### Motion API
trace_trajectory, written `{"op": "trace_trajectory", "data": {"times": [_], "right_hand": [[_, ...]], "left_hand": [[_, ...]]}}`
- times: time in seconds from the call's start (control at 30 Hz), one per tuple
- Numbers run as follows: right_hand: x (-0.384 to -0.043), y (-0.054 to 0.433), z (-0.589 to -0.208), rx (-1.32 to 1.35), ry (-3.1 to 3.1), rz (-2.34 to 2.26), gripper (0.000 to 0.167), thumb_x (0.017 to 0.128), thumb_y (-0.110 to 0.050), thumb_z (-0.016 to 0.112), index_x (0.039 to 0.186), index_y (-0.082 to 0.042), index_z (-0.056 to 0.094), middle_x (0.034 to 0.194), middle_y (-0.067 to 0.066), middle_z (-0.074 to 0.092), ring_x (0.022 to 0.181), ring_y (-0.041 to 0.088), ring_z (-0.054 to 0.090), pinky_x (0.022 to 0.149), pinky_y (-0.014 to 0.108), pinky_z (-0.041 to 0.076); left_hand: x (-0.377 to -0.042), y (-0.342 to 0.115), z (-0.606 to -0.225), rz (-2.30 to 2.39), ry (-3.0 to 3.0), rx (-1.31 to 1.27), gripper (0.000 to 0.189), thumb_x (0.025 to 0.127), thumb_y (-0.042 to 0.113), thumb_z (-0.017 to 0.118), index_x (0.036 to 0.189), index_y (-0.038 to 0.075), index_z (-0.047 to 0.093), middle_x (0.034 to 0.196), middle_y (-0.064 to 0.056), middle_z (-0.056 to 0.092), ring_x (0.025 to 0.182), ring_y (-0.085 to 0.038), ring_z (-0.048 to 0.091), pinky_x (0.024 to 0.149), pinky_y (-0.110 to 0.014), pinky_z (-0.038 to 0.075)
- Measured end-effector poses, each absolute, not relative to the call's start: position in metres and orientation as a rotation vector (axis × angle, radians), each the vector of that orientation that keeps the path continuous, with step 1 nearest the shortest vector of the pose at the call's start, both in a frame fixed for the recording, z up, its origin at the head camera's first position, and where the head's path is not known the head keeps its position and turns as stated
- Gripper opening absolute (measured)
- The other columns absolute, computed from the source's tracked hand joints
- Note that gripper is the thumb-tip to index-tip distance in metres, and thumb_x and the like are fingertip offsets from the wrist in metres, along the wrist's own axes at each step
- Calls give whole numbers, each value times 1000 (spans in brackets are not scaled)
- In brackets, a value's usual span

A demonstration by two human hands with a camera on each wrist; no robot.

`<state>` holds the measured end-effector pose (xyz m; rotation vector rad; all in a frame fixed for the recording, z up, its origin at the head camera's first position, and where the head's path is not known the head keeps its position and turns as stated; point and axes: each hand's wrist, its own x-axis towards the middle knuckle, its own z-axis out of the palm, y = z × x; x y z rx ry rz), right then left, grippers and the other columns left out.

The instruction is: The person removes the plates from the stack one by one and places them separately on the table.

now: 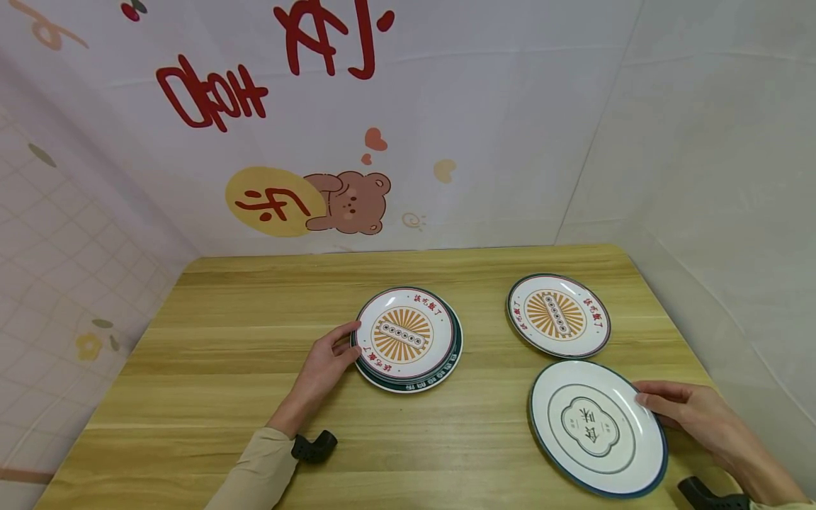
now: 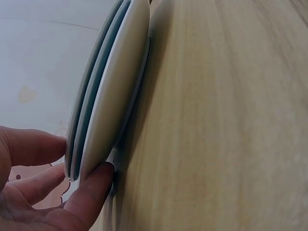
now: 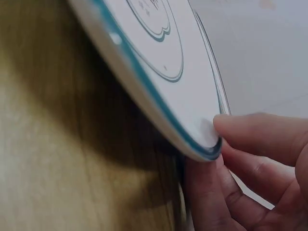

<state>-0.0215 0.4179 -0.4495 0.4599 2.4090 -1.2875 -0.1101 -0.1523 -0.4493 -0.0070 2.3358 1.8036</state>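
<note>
My left hand (image 1: 328, 361) grips the left edge of a plate stack (image 1: 408, 333), with fingertips at the upper rims and under the lowest plate (image 2: 118, 91). The top plate is white with an orange sunburst and red characters; dark green rims show below it. At the front right, my right hand (image 1: 695, 411) pinches the right edge of a larger white plate (image 1: 574, 453) with a blue-green rim and a grey emblem. Its thumb lies on the face, other fingers underneath. This plate is tilted, and a broad shadow falls below it in the right wrist view.
Another sunburst plate (image 1: 596, 340) lies at the back right, just behind the larger one. The wooden table (image 1: 255, 354) meets a white printed backdrop (image 1: 484, 106) at the rear and a pale sheet (image 1: 733, 212) on the right. Each wrist wears a black device (image 1: 315, 448).
</note>
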Motion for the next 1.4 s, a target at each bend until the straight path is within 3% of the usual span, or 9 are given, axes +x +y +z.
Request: {"op": "trace_trajectory", "data": {"times": [0.23, 0.5, 0.83, 1.13, 1.4], "right_hand": [[-18, 413, -441, 381, 2528, -1261, 65, 105, -38, 62, 141, 16, 52, 120, 9, 74, 90, -7, 65, 76, 20, 58], [-18, 399, -422, 239, 2677, -1339, 59, 106, -37, 59, 144, 8, 53, 117, -21, 70, 99, -9, 66, 76, 9, 50], [-37, 344, -404, -46, 2595, -1911, 39, 108, -13, 55, 143, 4, 55, 116, -6, 74, 106, 6, 72, 89, 21, 57], [-58, 287, -391, -219, 2601, -1981, 41, 108, -13, 54, 139, 15, 54, 118, -3, 74, 109, 9, 71, 91, 24, 57], [-76, 244, -390, -251, 2642, -1774, 42, 109, -23, 55, 141, 4, 58, 126, 8, 70, 111, 7, 69, 93, 18, 55]], "left_hand": [[-111, -154, -452, 1790, 2341, -32, 50, 101, -1, 59, 150, 0, 51, 156, -22, 46, 135, -37, 54, 107, -41, 50], [-110, -153, -452, 1794, 2337, -18, 50, 101, 0, 60, 150, 1, 51, 158, -21, 43, 137, -38, 53, 110, -46, 48], [-111, -150, -451, 1806, 2330, -16, 49, 102, 1, 60, 150, 3, 51, 154, -23, 48, 137, -37, 53, 110, -47, 47], [-111, -150, -450, 1804, 2336, -12, 50, 102, 0, 59, 151, 1, 50, 159, -21, 42, 138, -38, 51, 113, -49, 44], [-108, -153, -449, 1814, 2341, 13, 49, 101, -1, 59, 150, -2, 50, 159, -25, 41, 137, -41, 51, 112, -50, 45]]}}
